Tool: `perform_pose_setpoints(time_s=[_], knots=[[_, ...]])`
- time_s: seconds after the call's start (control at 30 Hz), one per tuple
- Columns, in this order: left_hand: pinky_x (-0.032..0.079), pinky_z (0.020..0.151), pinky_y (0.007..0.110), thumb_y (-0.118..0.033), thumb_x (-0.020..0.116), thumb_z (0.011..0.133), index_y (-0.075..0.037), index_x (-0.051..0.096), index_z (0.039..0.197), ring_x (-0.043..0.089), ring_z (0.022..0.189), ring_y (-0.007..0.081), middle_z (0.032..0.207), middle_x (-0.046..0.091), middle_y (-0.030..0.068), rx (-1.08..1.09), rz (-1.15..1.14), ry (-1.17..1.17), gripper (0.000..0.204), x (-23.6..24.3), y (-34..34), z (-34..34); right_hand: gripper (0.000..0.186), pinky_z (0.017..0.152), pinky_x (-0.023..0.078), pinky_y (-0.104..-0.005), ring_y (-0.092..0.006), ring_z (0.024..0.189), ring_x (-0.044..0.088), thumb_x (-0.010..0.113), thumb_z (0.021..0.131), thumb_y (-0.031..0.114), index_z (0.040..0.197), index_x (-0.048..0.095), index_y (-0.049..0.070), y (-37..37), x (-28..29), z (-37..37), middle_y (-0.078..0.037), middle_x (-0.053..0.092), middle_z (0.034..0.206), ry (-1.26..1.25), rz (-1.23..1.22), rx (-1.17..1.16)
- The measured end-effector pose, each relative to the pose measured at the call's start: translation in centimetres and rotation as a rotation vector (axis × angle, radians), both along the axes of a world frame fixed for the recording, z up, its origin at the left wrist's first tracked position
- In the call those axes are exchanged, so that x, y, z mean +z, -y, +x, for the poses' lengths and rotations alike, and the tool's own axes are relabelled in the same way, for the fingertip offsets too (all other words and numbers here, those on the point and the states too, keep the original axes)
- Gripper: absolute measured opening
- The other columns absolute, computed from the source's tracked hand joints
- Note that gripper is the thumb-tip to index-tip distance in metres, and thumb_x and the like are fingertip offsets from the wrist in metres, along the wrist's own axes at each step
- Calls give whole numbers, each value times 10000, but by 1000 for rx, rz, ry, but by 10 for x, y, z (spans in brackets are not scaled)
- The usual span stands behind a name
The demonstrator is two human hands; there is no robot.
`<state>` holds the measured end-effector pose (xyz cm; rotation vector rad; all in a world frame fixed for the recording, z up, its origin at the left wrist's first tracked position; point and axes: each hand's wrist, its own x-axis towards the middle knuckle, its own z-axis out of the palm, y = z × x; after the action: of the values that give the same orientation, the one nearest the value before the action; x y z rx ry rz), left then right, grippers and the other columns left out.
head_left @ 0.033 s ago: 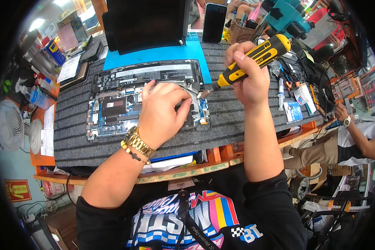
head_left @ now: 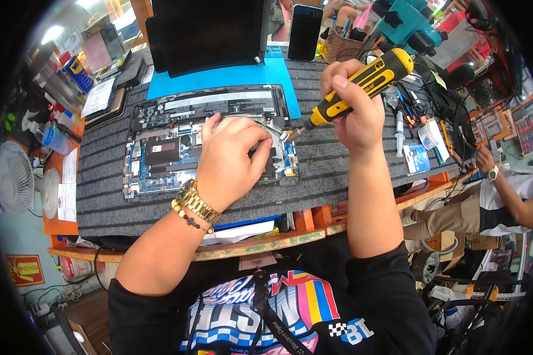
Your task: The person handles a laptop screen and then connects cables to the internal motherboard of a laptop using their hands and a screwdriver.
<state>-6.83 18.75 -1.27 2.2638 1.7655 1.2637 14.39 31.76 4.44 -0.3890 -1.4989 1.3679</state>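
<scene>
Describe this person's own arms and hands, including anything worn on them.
Both the left hand and the right hand are gloveless. The left wrist wears a gold-coloured watch with a metal link band, plus a beaded bracelet in gold and black. The right wrist shows no jewellery. Black short sleeves cover both upper arms.

I've got my left hand palm down, fingers curled under, thumb bent toward them, its forearm slanting inward. My right hand is raised, fingers wrapped closed, the right forearm reaching nearly straight ahead.
</scene>
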Motion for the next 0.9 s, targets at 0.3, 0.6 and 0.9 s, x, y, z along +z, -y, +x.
perform_pose_setpoints(time_s=[0.3,0.6,0.9], knots=[[378,1191,609,-127,760,943,-123,774,972,701,1088,271,1021,753,18,-7,-2,-15,33,0,2,0,212,790,404,-315,-162,860,514,744,894,186,945,590,51,6,0,-4,-108,595,926,168,167,53],[373,1197,599,-133,788,920,-126,765,946,697,1079,269,1008,748,14,-12,-17,-27,35,0,2,1,168,755,471,-315,-134,832,602,801,873,121,896,651,50,2,-1,-2,-34,661,887,112,149,33],[372,1195,601,-138,797,914,-123,750,920,698,1064,267,986,741,15,-14,-15,-26,50,0,2,1,160,753,476,-302,-125,822,609,802,881,108,919,659,49,-1,-3,-3,-30,669,885,91,132,-18]])
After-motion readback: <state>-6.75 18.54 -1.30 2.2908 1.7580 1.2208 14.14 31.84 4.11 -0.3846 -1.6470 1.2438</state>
